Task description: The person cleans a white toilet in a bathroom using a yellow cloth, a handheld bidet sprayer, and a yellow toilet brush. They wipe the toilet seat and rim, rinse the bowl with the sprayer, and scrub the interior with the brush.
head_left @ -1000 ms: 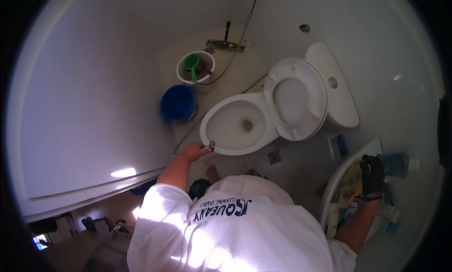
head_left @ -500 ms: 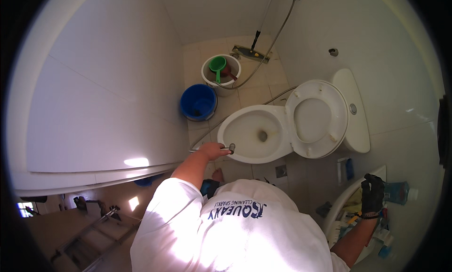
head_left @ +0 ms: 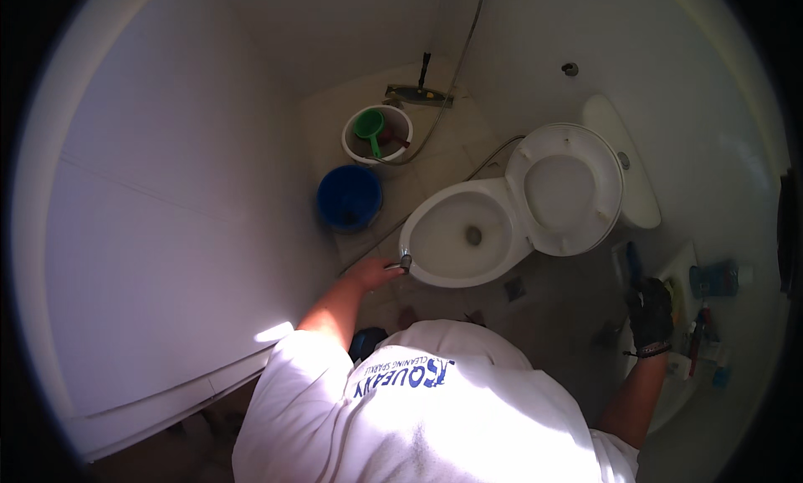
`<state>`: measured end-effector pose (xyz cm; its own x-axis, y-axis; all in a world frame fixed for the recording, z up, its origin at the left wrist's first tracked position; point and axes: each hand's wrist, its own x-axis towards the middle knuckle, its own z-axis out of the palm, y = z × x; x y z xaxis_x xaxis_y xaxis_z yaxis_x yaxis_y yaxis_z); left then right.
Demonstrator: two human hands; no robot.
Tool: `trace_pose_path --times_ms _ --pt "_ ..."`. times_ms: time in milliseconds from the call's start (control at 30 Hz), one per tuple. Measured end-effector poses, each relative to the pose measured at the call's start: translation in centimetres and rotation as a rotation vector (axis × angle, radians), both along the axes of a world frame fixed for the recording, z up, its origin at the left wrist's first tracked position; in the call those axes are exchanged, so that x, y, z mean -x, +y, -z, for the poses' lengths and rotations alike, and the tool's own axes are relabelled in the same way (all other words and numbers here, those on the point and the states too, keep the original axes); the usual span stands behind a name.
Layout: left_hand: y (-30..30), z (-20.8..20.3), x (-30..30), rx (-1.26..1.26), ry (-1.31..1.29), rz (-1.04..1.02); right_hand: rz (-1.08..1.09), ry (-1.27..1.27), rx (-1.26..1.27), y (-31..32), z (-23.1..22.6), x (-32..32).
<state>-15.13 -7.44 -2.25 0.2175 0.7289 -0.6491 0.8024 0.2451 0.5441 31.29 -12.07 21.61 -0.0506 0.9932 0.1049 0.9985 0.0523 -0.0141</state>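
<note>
My bare left hand (head_left: 374,274) is closed around a metal bidet sprayer (head_left: 406,264), held at the front rim of the white toilet bowl (head_left: 416,247). The toilet seat and lid (head_left: 525,186) stand raised, and a dark patch shows at the bottom of the bowl. My right hand (head_left: 651,316), in a black glove, is at the edge of the white sink (head_left: 679,391). Its fingertips are by a blue object (head_left: 633,261) near the wall; whether they touch it is unclear. The dark glove hides how the fingers are set.
A blue bucket (head_left: 349,198) stands beside a white bucket (head_left: 351,151) with a green dipper (head_left: 368,125) and a reddish one inside. A floor squeegee (head_left: 418,96) lies behind them. A hose (head_left: 456,90) hangs down to the buckets. A blue bottle (head_left: 715,280) is by the sink.
My right hand has moved from over the sink toward the blue object. My left hand still holds the sprayer at the bowl's front. The view has shifted and darkened.
</note>
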Motion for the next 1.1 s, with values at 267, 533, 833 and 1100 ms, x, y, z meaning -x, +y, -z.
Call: trace_pose_path --times_ms 267,533,833,1100 --pt "0.4 1.6 1.4 -0.122 0.026 0.122 -0.018 0.174 0.033 -3.1 0.6 1.0" --pt "0.6 1.8 1.0 -0.073 -0.021 0.11 0.016 -0.066 -0.005 -5.8 0.4 1.7" --pt "1.6 2.1 0.8 -0.104 0.037 0.231 0.091 -0.32 0.106 -8.1 2.2 0.7" --pt "2.6 2.6 0.6 -0.15 0.1 0.28 0.565 0.06 0.066 -11.3 -0.3 -2.3"
